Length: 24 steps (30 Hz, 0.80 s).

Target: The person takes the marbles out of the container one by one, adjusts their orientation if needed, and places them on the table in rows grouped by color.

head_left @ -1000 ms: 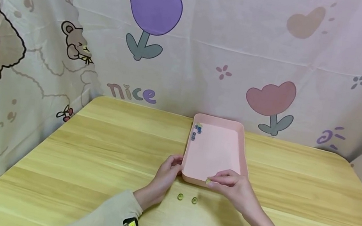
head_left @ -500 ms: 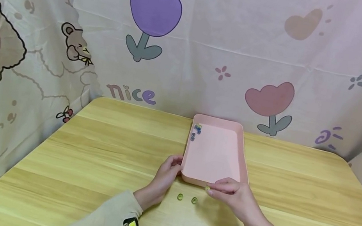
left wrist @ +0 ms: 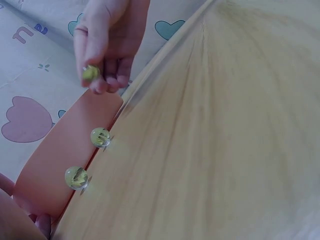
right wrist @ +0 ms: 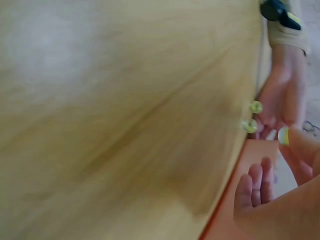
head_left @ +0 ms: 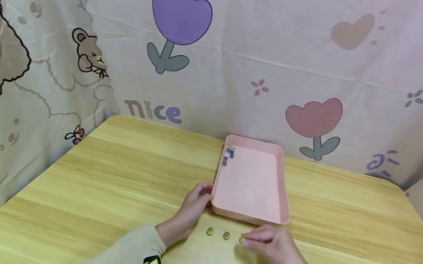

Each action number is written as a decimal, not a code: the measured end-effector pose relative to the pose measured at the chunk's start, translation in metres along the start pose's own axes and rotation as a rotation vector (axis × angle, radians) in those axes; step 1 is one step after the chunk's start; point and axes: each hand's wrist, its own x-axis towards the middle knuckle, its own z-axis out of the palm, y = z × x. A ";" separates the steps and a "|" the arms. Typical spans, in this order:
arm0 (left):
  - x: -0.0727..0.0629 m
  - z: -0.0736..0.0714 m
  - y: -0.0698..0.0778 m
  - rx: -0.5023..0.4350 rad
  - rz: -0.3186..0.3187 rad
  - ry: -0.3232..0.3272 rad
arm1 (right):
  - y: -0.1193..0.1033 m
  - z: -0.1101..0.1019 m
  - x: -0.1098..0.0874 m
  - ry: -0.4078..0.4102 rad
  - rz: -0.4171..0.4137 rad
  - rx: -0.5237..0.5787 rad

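Over a pale wood-grain table (head_left: 137,180), at lower centre, the right hand (head_left: 277,251) pinches a glassy yellow-green marble (head_left: 242,240) just right of two matching marbles (head_left: 226,235), while the left hand (head_left: 192,207) grips the lower-left corner of a pink rectangular tray (head_left: 254,189), its long axis running up the frame.

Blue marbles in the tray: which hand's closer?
Left. The left hand is at the tray, on the side where the blue marbles lie; the right hand is farther, outside the tray's near edge.

Soft light, wrist views dimmer (hazy)
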 end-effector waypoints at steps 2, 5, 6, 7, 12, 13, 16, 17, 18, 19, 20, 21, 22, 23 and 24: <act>0.000 0.000 -0.001 0.002 -0.005 0.001 | 0.003 0.001 -0.001 0.021 0.009 -0.029; 0.000 0.001 -0.002 0.003 -0.008 -0.002 | 0.007 0.004 -0.002 0.053 0.020 -0.064; -0.001 0.001 -0.002 0.004 -0.009 -0.002 | 0.008 0.005 -0.003 0.060 0.021 -0.071; -0.001 0.001 -0.002 0.003 -0.012 0.000 | 0.009 0.006 -0.003 0.068 0.027 -0.076; -0.001 0.001 -0.002 -0.002 -0.007 0.004 | 0.011 0.010 -0.003 0.100 0.035 -0.112; 0.000 0.001 -0.002 -0.002 -0.007 0.003 | 0.012 0.010 -0.003 0.104 0.026 -0.122; 0.001 0.001 -0.003 -0.002 -0.002 -0.003 | 0.014 0.011 -0.002 0.100 -0.017 -0.148; 0.001 0.000 -0.003 -0.002 -0.005 -0.003 | 0.014 0.011 -0.003 0.093 -0.031 -0.155; 0.000 0.000 -0.003 -0.001 -0.007 0.000 | 0.015 0.011 -0.002 0.086 -0.043 -0.161; 0.000 0.000 -0.003 0.001 -0.007 0.003 | 0.015 0.012 -0.002 0.080 -0.051 -0.167; 0.000 -0.001 -0.003 0.000 -0.006 0.004 | 0.016 0.012 -0.002 0.077 -0.056 -0.173; 0.000 -0.001 -0.003 -0.001 -0.008 0.006 | 0.016 0.013 -0.002 0.077 -0.060 -0.179; 0.000 -0.001 -0.003 -0.001 -0.010 0.006 | 0.016 0.013 -0.001 0.077 -0.060 -0.186; 0.000 -0.001 -0.003 -0.001 -0.010 0.006 | 0.017 0.014 -0.001 0.076 -0.057 -0.189; 0.000 -0.001 -0.003 0.000 -0.008 0.004 | 0.017 0.014 -0.001 0.076 -0.056 -0.195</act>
